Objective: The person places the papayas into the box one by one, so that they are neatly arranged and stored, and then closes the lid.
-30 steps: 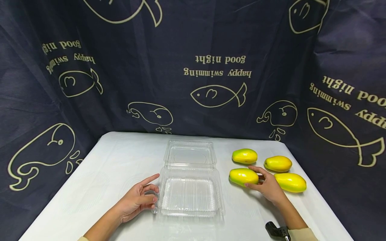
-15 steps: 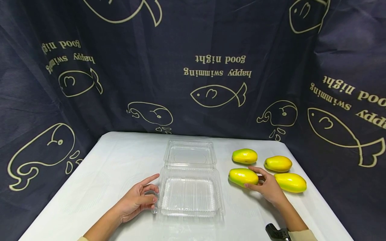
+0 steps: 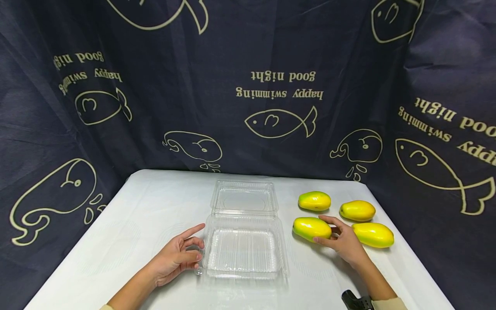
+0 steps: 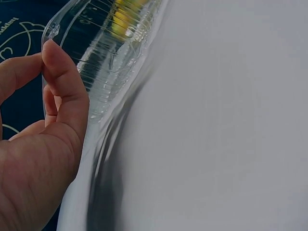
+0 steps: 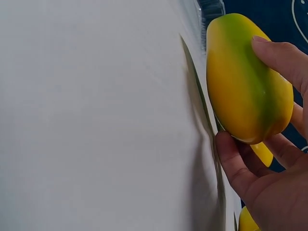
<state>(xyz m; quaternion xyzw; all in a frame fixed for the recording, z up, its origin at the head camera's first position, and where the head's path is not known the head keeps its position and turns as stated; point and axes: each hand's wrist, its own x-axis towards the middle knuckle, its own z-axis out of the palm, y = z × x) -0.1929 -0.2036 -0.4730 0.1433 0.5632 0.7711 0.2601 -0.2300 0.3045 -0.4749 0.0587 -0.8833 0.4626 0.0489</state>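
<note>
A yellow-green papaya (image 3: 311, 228) is gripped at its right end by my right hand (image 3: 346, 243). In the right wrist view, the thumb lies along the side of the papaya (image 5: 248, 82) and other fingers curl near its lower end. Whether it touches the table cannot be told. A clear plastic clamshell box (image 3: 243, 252) stands with its lid (image 3: 244, 198) folded back, away from me. My left hand (image 3: 176, 260) is at the left rim of the box; in the left wrist view, its thumb and a finger pinch that rim (image 4: 54, 32).
Three more papayas lie on the right: one behind the held papaya (image 3: 314, 201), one at the far right (image 3: 357, 210), one nearer (image 3: 373, 235). The white table (image 3: 116, 241) ends at a dark printed curtain (image 3: 232, 56). A black device (image 3: 355, 300) is by the right wrist.
My right hand and the papaya have shifted very slightly left and toward me. The left hand, the box and the other papayas have stayed in place.
</note>
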